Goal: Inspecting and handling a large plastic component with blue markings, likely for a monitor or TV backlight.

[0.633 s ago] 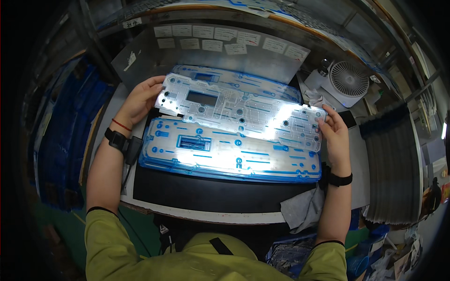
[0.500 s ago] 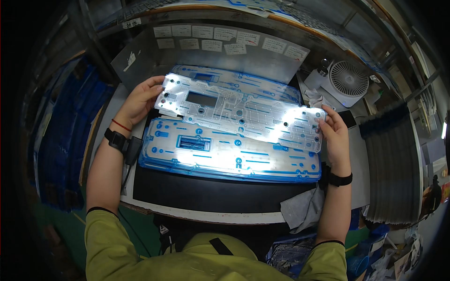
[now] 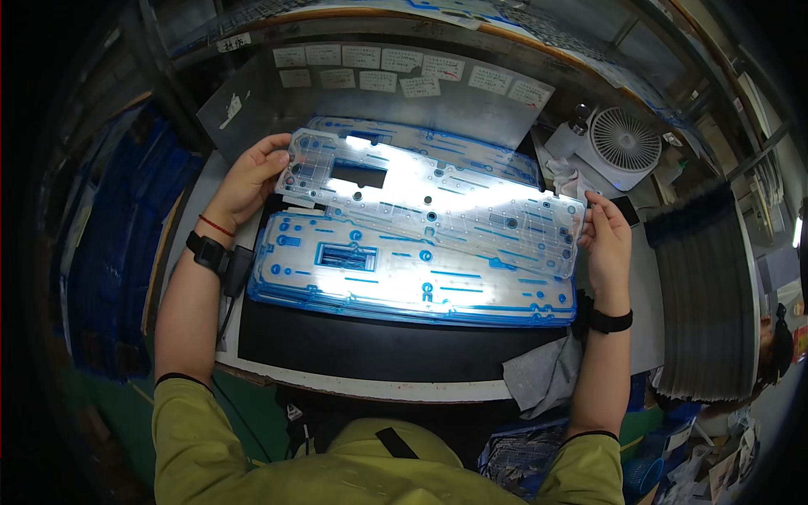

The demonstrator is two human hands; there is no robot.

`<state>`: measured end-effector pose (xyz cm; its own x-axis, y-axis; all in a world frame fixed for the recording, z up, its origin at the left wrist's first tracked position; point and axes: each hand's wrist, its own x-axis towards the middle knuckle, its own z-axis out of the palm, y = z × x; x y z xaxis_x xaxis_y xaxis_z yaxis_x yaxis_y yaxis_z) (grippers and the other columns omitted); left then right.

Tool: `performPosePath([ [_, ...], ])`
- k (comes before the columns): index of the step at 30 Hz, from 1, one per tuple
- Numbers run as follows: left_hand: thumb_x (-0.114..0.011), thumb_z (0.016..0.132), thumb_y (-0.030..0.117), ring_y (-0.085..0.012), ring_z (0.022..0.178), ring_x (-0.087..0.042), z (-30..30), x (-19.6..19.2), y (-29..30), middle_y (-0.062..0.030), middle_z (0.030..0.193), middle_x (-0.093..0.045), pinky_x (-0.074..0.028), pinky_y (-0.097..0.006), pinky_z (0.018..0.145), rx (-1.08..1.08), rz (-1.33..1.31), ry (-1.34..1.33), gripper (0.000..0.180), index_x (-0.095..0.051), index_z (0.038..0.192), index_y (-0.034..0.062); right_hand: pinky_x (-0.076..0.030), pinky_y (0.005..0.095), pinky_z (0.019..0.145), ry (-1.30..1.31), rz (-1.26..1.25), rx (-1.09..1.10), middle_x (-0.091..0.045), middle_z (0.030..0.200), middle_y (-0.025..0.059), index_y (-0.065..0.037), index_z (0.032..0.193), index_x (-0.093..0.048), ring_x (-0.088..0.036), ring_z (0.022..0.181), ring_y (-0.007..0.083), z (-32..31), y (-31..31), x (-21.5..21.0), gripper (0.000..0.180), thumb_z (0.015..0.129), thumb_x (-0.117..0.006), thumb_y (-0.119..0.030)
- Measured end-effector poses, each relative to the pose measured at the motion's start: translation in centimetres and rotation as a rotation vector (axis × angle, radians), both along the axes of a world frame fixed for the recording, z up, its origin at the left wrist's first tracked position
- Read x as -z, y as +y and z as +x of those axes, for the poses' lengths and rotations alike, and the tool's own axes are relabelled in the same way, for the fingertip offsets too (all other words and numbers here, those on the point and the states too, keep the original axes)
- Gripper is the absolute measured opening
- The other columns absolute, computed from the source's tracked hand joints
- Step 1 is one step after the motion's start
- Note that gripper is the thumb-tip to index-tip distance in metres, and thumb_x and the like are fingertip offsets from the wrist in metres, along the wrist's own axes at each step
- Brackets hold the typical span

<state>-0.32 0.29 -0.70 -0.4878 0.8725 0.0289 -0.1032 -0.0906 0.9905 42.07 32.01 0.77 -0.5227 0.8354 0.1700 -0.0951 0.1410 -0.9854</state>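
Between my two hands a clear perforated plastic sheet [image 3: 404,181] is held up by its short ends, with a rectangular cut-out near its left side. My left hand [image 3: 255,179] pinches the left end. At the right end, my right hand [image 3: 606,244] has its fingers closed on the edge. Beneath and nearer to me lies a stack of blue-edged clear plastic sheets [image 3: 404,282] on a black mat [image 3: 370,343]. Behind the held sheet, another blue-tinted stack [image 3: 497,160] shows in part. Bright glare hides some of the sheet's surface.
A metal panel [image 3: 337,103] with paper notes stands at the back. To the right are a white fan [image 3: 625,150], a crumpled grey cloth [image 3: 544,377] at the table edge and a tall pile of dark sheets [image 3: 705,303]. Blue sheets [image 3: 126,252] are stacked on the left.
The held sheet has tilted a little, so the glare has shifted from its right part toward its middle. Both hands keep their grip, with the right fingers slightly changed in pose.
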Motion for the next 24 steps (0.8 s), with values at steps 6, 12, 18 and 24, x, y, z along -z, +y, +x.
performPosePath([
  [6, -0.054, 0.099, 0.017, -0.0105, 0.097, -0.063, 0.9, -0.6, -0.2, -0.0065, 0.116, -0.063, -0.052, -0.026, 0.087, -0.031, 0.006, 0.010, 0.039, -0.046, 0.134, 0.0036, -0.044, 0.0163, 0.059, -0.061, 0.019, -0.029, -0.063, 0.088, 0.0009, 0.003, 0.127, -0.054, -0.056, 0.069, 0.0029, -0.3, -0.6, -0.5, 0.033, 0.100, -0.053, -0.015],
  [12, -0.052, 0.100, 0.018, -0.0105, 0.098, -0.063, 0.8, -0.7, -0.1, -0.0071, 0.116, -0.063, -0.054, -0.024, 0.084, -0.017, 0.022, -0.017, 0.040, -0.045, 0.137, 0.0022, -0.049, 0.0197, 0.073, -0.116, 0.074, -0.113, -0.067, 0.100, 0.0077, 0.005, 0.130, -0.050, -0.062, 0.082, 0.0075, -1.1, -2.1, -0.9, 0.039, 0.092, -0.059, 0.002],
  [18, -0.045, 0.103, 0.024, -0.0091, 0.093, -0.064, 0.7, -0.5, -0.3, -0.0060, 0.109, -0.066, -0.054, -0.023, 0.079, 0.049, -0.013, -0.061, 0.038, -0.051, 0.133, 0.0007, -0.049, 0.0209, 0.075, -0.078, 0.067, -0.123, -0.067, 0.100, 0.0086, 0.005, 0.126, -0.051, -0.062, 0.084, 0.0083, -0.7, -1.4, -0.7, 0.036, 0.091, -0.059, 0.003],
  [24, -0.046, 0.103, 0.026, -0.0060, 0.083, -0.061, 0.4, -0.6, -0.4, -0.0032, 0.102, -0.067, -0.050, -0.019, 0.067, 0.105, -0.043, -0.081, 0.039, -0.052, 0.131, 0.0003, -0.049, 0.0207, 0.074, -0.097, 0.068, -0.125, -0.067, 0.099, 0.0077, 0.005, 0.126, -0.051, -0.062, 0.084, 0.0081, -0.6, -1.4, -0.8, 0.037, 0.091, -0.061, 0.001],
])
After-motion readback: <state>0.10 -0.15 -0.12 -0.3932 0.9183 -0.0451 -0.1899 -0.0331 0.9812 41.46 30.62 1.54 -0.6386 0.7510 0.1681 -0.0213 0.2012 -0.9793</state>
